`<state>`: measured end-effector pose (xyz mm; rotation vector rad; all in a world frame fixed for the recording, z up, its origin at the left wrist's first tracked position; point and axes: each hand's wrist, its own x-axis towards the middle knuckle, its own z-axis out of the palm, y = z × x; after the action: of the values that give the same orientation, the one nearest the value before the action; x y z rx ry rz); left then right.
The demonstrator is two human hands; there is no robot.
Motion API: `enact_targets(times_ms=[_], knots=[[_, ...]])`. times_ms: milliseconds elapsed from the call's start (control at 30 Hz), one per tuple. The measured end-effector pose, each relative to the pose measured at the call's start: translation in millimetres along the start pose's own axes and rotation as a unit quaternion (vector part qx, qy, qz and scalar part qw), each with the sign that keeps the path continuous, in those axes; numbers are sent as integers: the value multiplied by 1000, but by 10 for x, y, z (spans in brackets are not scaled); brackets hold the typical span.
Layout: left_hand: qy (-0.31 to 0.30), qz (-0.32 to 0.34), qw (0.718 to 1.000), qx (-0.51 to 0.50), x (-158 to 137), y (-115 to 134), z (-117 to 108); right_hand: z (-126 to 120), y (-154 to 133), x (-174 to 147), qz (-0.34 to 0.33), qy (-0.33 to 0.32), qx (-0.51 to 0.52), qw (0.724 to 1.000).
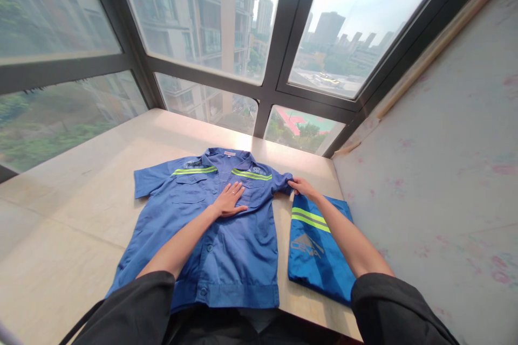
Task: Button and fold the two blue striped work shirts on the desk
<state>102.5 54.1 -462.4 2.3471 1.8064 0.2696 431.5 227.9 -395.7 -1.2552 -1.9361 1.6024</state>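
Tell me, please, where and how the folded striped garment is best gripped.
Probably its left edge, all layers together, coming from beside the short-sleeved shirt: the folded striped garment lies flat with bare ledge there; the wall crowds its right.

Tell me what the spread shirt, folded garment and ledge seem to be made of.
Spread shirt: matte woven cloth, perhaps a cotton blend, given its soft wrinkles. Folded garment: smoother fabric, possibly synthetic, given its slight sheen. Ledge: probably polished stone or tile, given its bright glare.
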Motion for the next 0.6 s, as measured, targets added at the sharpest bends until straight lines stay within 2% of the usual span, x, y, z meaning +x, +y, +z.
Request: enact_targets(times_ms=[100, 167, 233, 267, 367, 433, 500, 600], knots=[[-19, -21, 1000, 6, 6, 98, -134, 15, -15, -69, 16, -16, 28, 999], [9, -50, 999, 6, 21, 326, -239, 48, -34, -94, 33, -21, 65, 997], [49, -50, 997, -16, 32, 687, -314, 97, -59, -88, 51, -16, 97, 994], [49, -48, 997, -37, 32, 901, -328, 125, -74, -76, 57, -11, 107, 993], [-12, -58, 995, -75, 4, 1534, -270, 205, -121, -31, 58, 7, 120, 991], [-47, -75, 993, -75, -36, 1844, -180, 243, -152, -8, 59, 23, 135, 989], [-62, -95, 991, -70, -82, 2015, -98, 261, -182, 10, 66, 36, 154, 985], [-72, -114, 987, -85, -156, 2059, -44, 250, -218, 43, 98, 46, 186, 977]])
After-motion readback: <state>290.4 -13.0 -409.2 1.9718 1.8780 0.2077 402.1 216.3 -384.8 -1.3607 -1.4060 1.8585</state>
